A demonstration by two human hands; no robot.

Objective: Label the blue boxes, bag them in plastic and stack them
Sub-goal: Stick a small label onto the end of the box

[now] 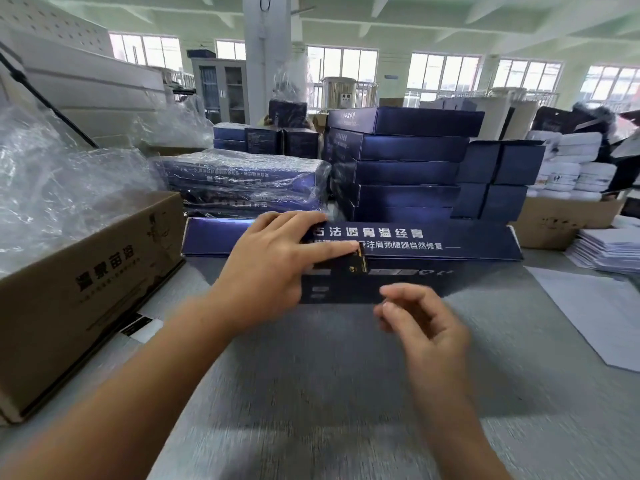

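Observation:
A long blue box [450, 242] with white printed characters lies on the table in front of me. My left hand [273, 268] rests on its front face with straight fingers, the thumb pressing a small dark label [356, 263] onto the box. My right hand [422, 317] hovers just in front of the box, fingers loosely curled and holding nothing. Behind the box stand a stack of bagged blue boxes [242, 181] in clear plastic and a taller stack of bare blue boxes [401, 164].
An open brown carton [86, 292] with plastic bags [62, 188] stands at the left. White paper sheets [602, 306] lie at the right, beside another carton [561, 220] and white jars [571, 164]. A label strip [138, 327] lies by the left carton.

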